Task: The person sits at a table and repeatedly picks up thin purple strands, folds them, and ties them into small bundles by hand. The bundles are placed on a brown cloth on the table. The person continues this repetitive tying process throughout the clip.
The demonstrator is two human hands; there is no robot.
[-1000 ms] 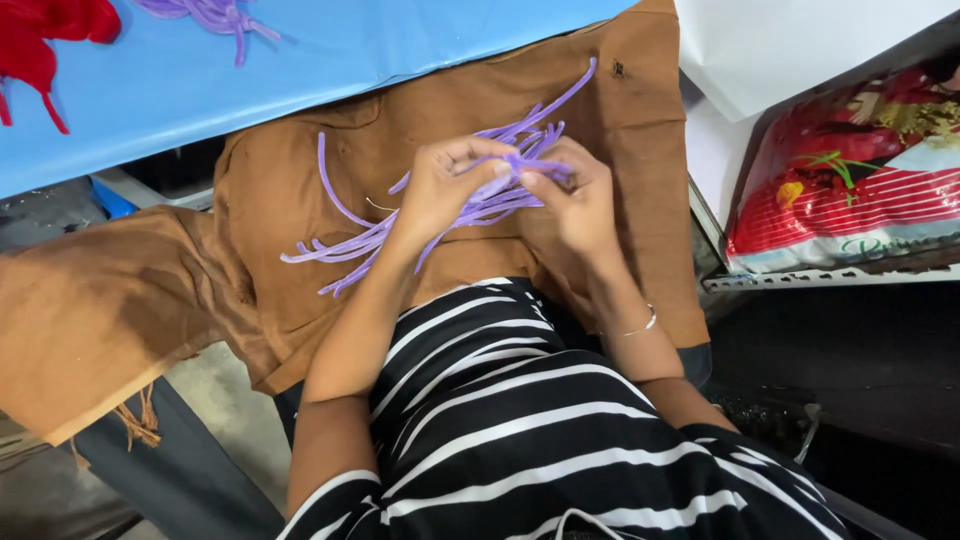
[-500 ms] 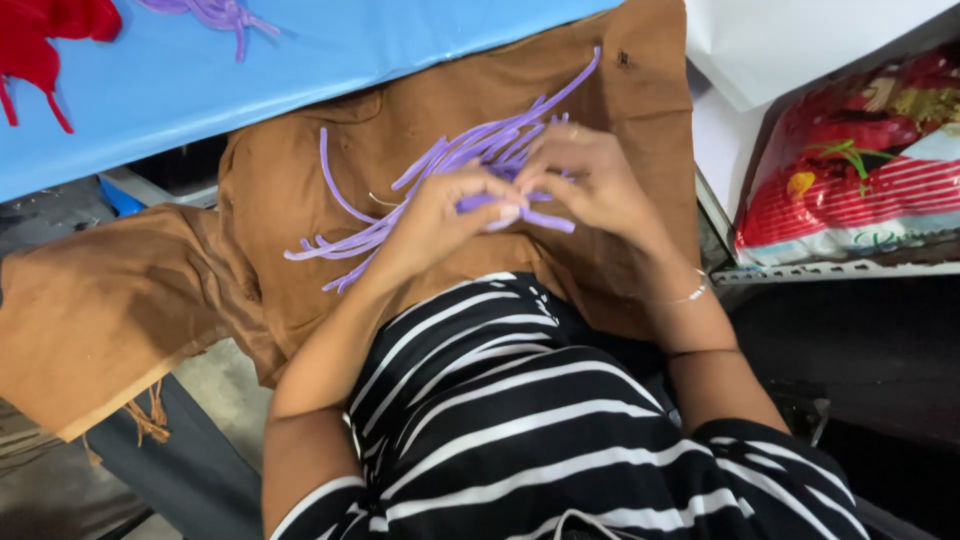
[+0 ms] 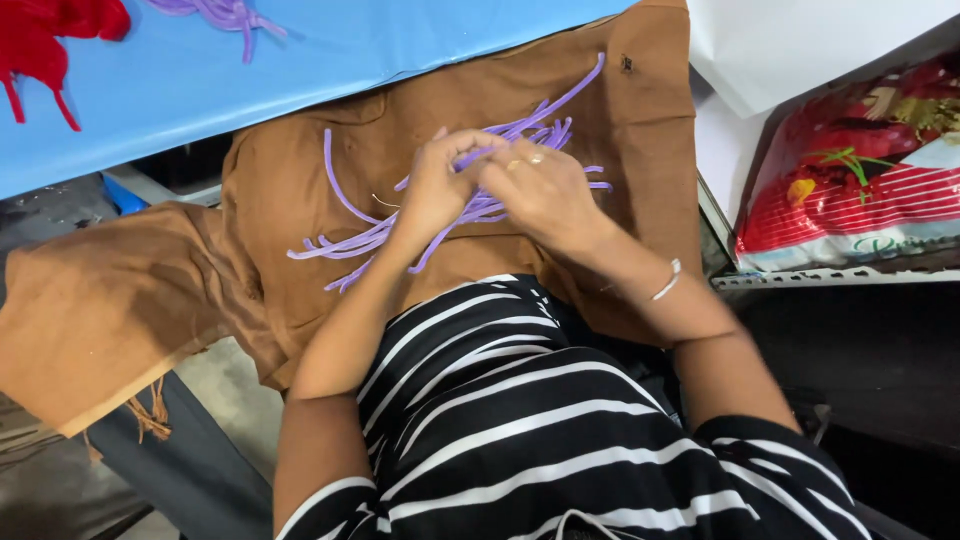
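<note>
- The fingertips [image 3: 468, 148] of both hands meet over a bundle of purple cords [image 3: 450, 205], curled in and pinching a few strands between them.
- The left hand [image 3: 438, 185] comes in from the lower left, its fingers bent and closed on the cords near the middle of the bundle.
- The right hand [image 3: 545, 190] lies just beside it, touching it at the fingertips; its fingers are pressed together over the strands, and rings show on two of them.
- A thin silver bangle [image 3: 665, 282] sits on the right wrist.
- The purple cords fan out from under the hands: long ends trail to the lower left, one loops up at the left, and others run up to the right.
- The cords rest on a brown cloth [image 3: 300, 180] spread over the person's lap, with a fold of it hanging off to the left.
- Both forearms come out of a black-and-white striped top [image 3: 520, 430].
- Beyond the cloth lies a blue sheet [image 3: 380, 40], carrying more purple cords [image 3: 225, 14] and a red fabric piece [image 3: 50, 30] at the top left.
- To the right, well apart from the hands, a red printed bag [image 3: 850, 180] lies on a metal shelf [image 3: 830, 278].
</note>
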